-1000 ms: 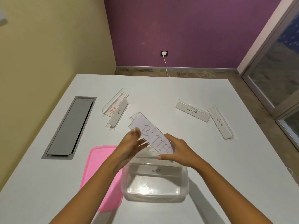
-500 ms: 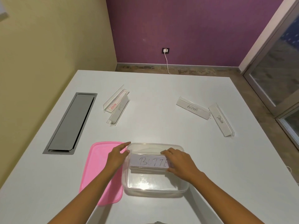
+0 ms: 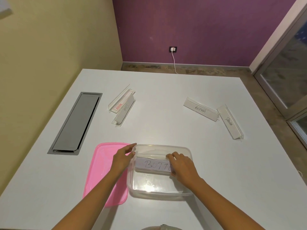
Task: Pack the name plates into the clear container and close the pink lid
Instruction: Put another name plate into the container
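Right hand (image 3: 182, 166) fingers pinch the BUTT name plate (image 3: 152, 165) inside the clear container (image 3: 159, 191). Left hand (image 3: 122, 157) fingers grip its rim, with the pink lid (image 3: 103, 173) beneath them.

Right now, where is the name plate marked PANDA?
In the head view, the PANDA plate lies on the far right of the white table, its upper end close beside the ALPHA plate, well beyond the clear container.

Office: table cable hatch (image 3: 75, 123), name plates (image 3: 200, 109)

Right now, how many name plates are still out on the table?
4: two touching at far left, the red-label plate and another; ALPHA and PANDA at far right. Others are in the container.
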The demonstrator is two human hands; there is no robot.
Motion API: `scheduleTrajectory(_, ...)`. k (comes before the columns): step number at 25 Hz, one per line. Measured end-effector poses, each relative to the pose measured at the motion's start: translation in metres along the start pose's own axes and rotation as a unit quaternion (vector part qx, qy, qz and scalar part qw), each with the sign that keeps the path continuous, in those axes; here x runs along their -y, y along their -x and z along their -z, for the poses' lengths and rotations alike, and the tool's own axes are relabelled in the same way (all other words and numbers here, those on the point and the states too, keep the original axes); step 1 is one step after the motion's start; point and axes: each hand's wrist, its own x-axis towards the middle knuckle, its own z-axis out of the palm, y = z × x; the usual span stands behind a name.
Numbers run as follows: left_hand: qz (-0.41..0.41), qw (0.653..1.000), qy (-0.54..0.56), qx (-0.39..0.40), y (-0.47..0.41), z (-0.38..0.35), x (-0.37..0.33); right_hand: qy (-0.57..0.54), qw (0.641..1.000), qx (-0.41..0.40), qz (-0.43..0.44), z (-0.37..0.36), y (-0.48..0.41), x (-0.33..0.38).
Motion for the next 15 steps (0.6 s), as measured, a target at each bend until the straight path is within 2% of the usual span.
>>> scheduleTrajectory(3, -0.012, 1.000, -0.017, -0.004, -0.001, -0.001, 0.003, 0.000, 1.000, -0.007, 0.004, 0.001, 0.000, -0.002)
scheduleTrajectory(5, -0.019, 0.999, -0.043, -0.003, -0.002, -0.003, 0.006, -0.021, 0.998, -0.052, 0.008, 0.009, 0.000, -0.003)
scheduleTrajectory(7, -0.044, 0.993, -0.105, 0.000, -0.004, -0.006, 0.007, -0.040, 0.992, -0.119, 0.027, 0.024, -0.003, -0.007)
scheduleTrajectory(9, -0.105, 0.974, -0.201, -0.014, -0.005, -0.011, 0.004, -0.037, 0.984, -0.172, 0.037, 0.043, -0.012, -0.017)
scheduleTrajectory(12, -0.220, 0.936, -0.274, -0.025, -0.015, -0.020, -0.010, -0.058, 0.974, -0.219, -0.006, 0.061, -0.036, -0.044)
scheduleTrajectory(15, -0.238, 0.919, -0.313, 0.012, -0.030, -0.031, -0.032, -0.065, 0.968, -0.230, -0.074, 0.069, -0.067, -0.084)
